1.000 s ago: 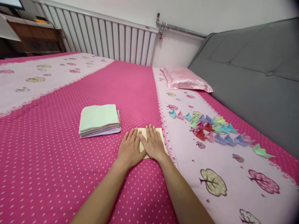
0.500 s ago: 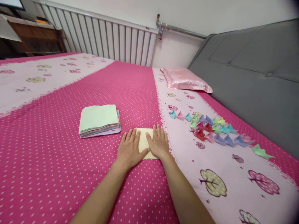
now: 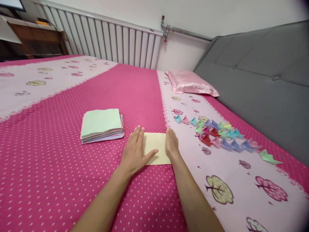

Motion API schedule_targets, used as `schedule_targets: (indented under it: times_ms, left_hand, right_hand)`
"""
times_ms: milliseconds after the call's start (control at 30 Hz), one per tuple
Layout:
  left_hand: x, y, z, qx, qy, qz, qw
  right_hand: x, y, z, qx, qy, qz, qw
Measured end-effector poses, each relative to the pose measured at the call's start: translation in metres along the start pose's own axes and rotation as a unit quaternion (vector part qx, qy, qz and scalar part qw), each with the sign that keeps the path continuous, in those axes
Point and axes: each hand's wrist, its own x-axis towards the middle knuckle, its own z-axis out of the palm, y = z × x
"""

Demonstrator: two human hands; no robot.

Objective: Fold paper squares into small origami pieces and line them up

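A pale yellow paper sheet [image 3: 156,146] lies flat on the pink dotted bedspread [image 3: 60,167]. My left hand [image 3: 134,153] rests flat on its left edge, fingers stretched out and thumb on the paper. At the sheet's right edge my right hand [image 3: 172,144] lies on its side, fingers straight and together. Neither hand holds anything. A stack of coloured paper squares [image 3: 101,125], light green on top, sits just left of my left hand.
Several small folded paper figures [image 3: 218,133] in mixed colours are spread on the pale pink strip to the right. A pink satin pillow [image 3: 190,83] lies further back by the grey padded headboard [image 3: 260,80]. A white radiator [image 3: 106,38] lines the far wall.
My right hand slid rightward across the yellow sheet from its middle to its right edge, uncovering the paper. My left hand stayed almost still on the left side.
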Motion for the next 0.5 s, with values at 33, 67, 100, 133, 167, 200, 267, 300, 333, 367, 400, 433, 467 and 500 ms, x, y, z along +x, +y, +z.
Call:
schedule_targets:
  times_ms: [33, 67, 100, 133, 167, 200, 267, 300, 333, 367, 400, 433, 467, 500]
  left_hand:
    - [0.000, 0.001, 0.000, -0.009, 0.006, 0.028, 1.000]
    - [0.000, 0.003, 0.000, -0.014, 0.005, 0.054, 0.998]
    - [-0.001, 0.004, 0.001, -0.017, -0.002, 0.076, 0.997]
    - [-0.002, 0.005, 0.002, -0.017, -0.014, 0.092, 0.996]
    - [-0.003, 0.006, 0.004, -0.015, -0.028, 0.100, 0.994]
    - [-0.003, 0.007, 0.005, -0.011, -0.044, 0.103, 0.994]
    - [-0.005, 0.007, 0.007, -0.002, -0.073, 0.102, 0.992]
    - [-0.005, 0.007, 0.008, 0.003, -0.086, 0.101, 0.991]
    - [-0.006, 0.007, 0.009, 0.007, -0.097, 0.099, 0.990]
    - [-0.006, 0.006, 0.009, 0.011, -0.107, 0.096, 0.990]
    - [-0.006, 0.006, 0.010, 0.015, -0.114, 0.093, 0.989]
    - [-0.007, 0.006, 0.010, 0.019, -0.121, 0.090, 0.988]
    - [-0.007, 0.006, 0.011, 0.022, -0.125, 0.087, 0.988]
    - [-0.007, 0.006, 0.011, 0.027, -0.129, 0.084, 0.988]
  right_hand:
    - [0.001, 0.001, 0.000, 0.019, 0.005, -0.001, 1.000]
    - [0.001, 0.001, 0.000, 0.036, 0.011, -0.005, 0.999]
    - [0.002, 0.002, 0.000, 0.049, 0.017, -0.009, 0.999]
    - [0.002, 0.003, 0.001, 0.058, 0.022, -0.014, 0.998]
    - [0.003, 0.003, 0.001, 0.063, 0.027, -0.017, 0.998]
    - [0.003, 0.004, 0.002, 0.064, 0.029, -0.019, 0.997]
    - [0.003, 0.004, 0.003, 0.057, 0.030, -0.018, 0.998]
    - [0.003, 0.004, 0.003, 0.052, 0.029, -0.016, 0.998]
    - [0.003, 0.004, 0.003, 0.048, 0.027, -0.013, 0.998]
    - [0.002, 0.003, 0.002, 0.044, 0.025, -0.010, 0.999]
    - [0.002, 0.003, 0.002, 0.041, 0.023, -0.008, 0.999]
    - [0.001, 0.002, 0.001, 0.038, 0.021, -0.007, 0.999]
    - [0.001, 0.001, 0.000, 0.033, 0.018, -0.005, 0.999]
    - [0.000, 0.000, 0.000, 0.028, 0.016, -0.003, 0.999]
